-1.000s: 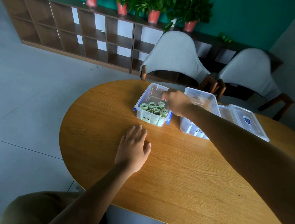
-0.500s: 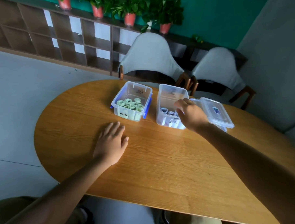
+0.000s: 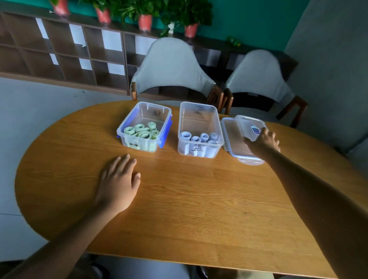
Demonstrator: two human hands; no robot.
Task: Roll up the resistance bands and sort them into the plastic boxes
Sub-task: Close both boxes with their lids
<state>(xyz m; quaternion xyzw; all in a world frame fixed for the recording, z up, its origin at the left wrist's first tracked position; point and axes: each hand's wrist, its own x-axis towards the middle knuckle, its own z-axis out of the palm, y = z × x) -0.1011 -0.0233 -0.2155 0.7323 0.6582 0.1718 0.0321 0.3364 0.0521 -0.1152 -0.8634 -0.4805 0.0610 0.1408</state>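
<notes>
Two clear plastic boxes stand side by side at the far side of the wooden table (image 3: pixel 192 202). The left box (image 3: pixel 165 113) has blue latches and holds several rolled green bands (image 3: pixel 141 130). The right box (image 3: pixel 217 121) holds several rolled pale blue bands (image 3: pixel 200 137). To its right lie two clear lids (image 3: pixel 234 137), stacked. My right hand (image 3: pixel 263 141) reaches onto the lids, fingers touching the upper one; I cannot tell if it grips. My left hand (image 3: pixel 118 184) rests flat on the table in front of the left box, holding nothing.
Two grey-backed chairs (image 3: pixel 171 66) stand behind the table. A brown shelf unit (image 3: pixel 69 49) with potted plants on top runs along the green wall. The table's rounded end is at the left.
My right hand moved from the left box, past the right box, over to the lids at the right. My left hand stayed flat on the table. The camera view shifted right.
</notes>
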